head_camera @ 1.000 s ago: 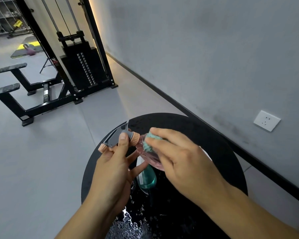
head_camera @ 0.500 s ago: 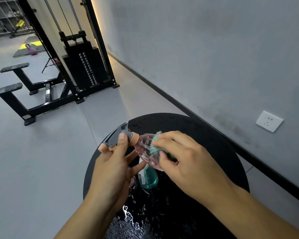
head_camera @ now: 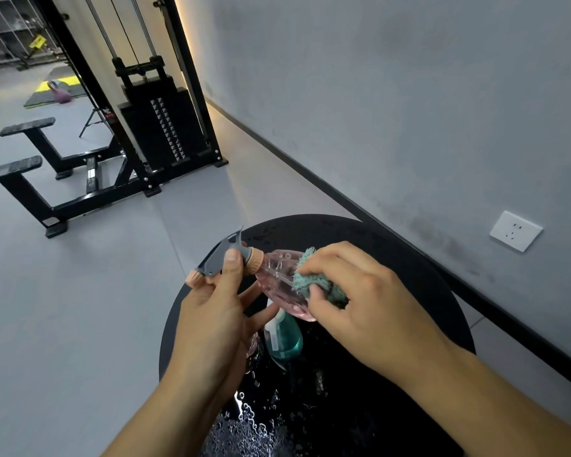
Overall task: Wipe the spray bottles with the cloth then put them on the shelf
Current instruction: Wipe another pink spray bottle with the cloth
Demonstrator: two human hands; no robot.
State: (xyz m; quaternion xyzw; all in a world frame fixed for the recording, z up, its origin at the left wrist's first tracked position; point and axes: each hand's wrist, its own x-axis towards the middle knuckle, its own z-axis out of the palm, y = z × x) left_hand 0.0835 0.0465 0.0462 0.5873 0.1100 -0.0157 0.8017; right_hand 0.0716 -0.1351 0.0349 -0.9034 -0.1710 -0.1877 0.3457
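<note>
Two bottles over your round desk, machine beyond.

Your left hand holds the spray bottle above the desk, head to the left; your right hand presses the cloth on its right side. A second bottle stands on the desk beneath, between your hands. The weight machine stands behind, left of the wall; the socket sits on the wall to your right.

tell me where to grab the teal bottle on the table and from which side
Grip the teal bottle round its body, coming from the right. It stands upright on the wet black table, so a sideways wrap probably suits it. The left hand and the pink bottle crowd its left and top.
</note>
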